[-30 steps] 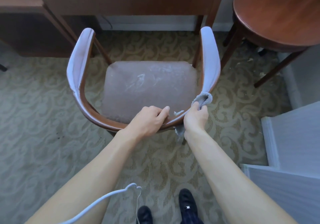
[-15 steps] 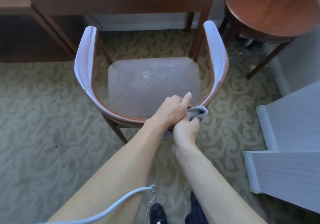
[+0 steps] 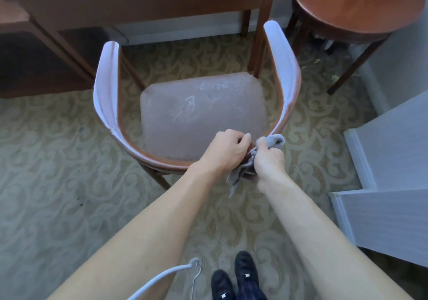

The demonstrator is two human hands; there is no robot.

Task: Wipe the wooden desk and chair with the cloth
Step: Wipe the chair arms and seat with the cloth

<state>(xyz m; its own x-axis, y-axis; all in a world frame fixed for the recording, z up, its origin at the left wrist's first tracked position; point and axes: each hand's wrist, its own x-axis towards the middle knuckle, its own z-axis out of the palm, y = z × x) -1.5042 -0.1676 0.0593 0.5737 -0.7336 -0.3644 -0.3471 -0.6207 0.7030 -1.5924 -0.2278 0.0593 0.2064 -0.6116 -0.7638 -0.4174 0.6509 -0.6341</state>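
A wooden armchair [image 3: 108,96] with a curved back rail and a pale cushioned seat stands below me, facing the wooden desk [image 3: 139,1] at the top. My left hand [image 3: 228,152] grips the back rail near its right bend. Right beside it, my right hand [image 3: 268,160] is closed on a grey cloth [image 3: 274,141] pressed against the rail; a loose end of the cloth hangs down under my hands. The two hands touch each other.
A round wooden side table [image 3: 356,3] stands at the top right. White panelled furniture [image 3: 389,184] juts in at the right. Patterned carpet covers the floor. A white cable [image 3: 166,274] and my dark shoes [image 3: 236,279] show at the bottom.
My left hand slid right along the back rail to meet the right hand. The right hand with the cloth first drew left along the rail, then shifted slightly right again. The view moved closer.
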